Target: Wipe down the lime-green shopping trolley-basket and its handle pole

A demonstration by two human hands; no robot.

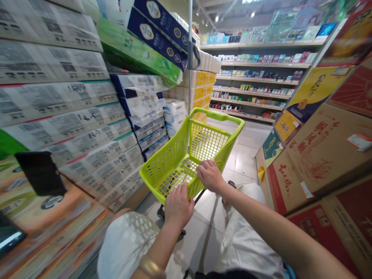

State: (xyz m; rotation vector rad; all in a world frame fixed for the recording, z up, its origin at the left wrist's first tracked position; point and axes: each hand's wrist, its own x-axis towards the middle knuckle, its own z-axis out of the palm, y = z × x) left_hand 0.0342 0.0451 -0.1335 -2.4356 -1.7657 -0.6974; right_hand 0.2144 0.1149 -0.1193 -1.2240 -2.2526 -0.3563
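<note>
A lime-green shopping basket on wheels [167, 161] stands in front of my knees, its inside bare and its handle loop at the far end. My left hand [178, 205] rests over the near rim, fingers curled onto the edge. My right hand [209, 175] grips the same rim farther right, fingers bent over it to the inside. Both thumbs are partly hidden. Black castors show under the basket on the white tiled floor [212, 209].
Wrapped paper packs [64, 100] rise in stacks on the left, with a black phone-like object [40, 172] lying on an orange pack. Cardboard cartons [322, 151] line the right. Shelves of small boxed goods [255, 66] stand at the back, beyond a glass edge [190, 46].
</note>
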